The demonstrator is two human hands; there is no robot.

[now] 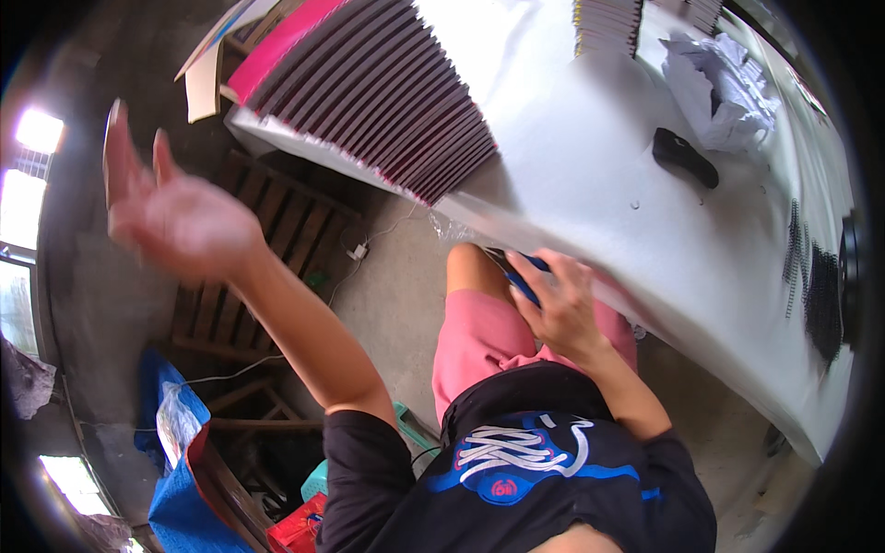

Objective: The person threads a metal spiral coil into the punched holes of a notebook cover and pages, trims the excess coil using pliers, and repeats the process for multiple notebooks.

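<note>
My left hand point(184, 221) is raised off to the left, beyond the table's near edge. Its fingers are spread and blurred by motion, and nothing shows in them. Above my lap, my right hand point(564, 313) grips a pliers-like hand tool point(524, 288) with blue handles. Its dark tip points up and left, partly blurred, so the exact kind of tool cannot be told. Closest to both hands on the table is a long fanned row of dark-edged booklets point(369, 101) with a pink-red cover at the far left end.
The white-covered table point(572, 157) fills the upper right. On it lie a black curved object point(684, 158), crumpled white plastic point(719, 88), black wire binding strips point(819, 304) and more stacked booklets point(607, 26). At left are a wooden pallet point(267, 249), a cord with a white plug point(358, 251) and blue sheeting point(184, 507).
</note>
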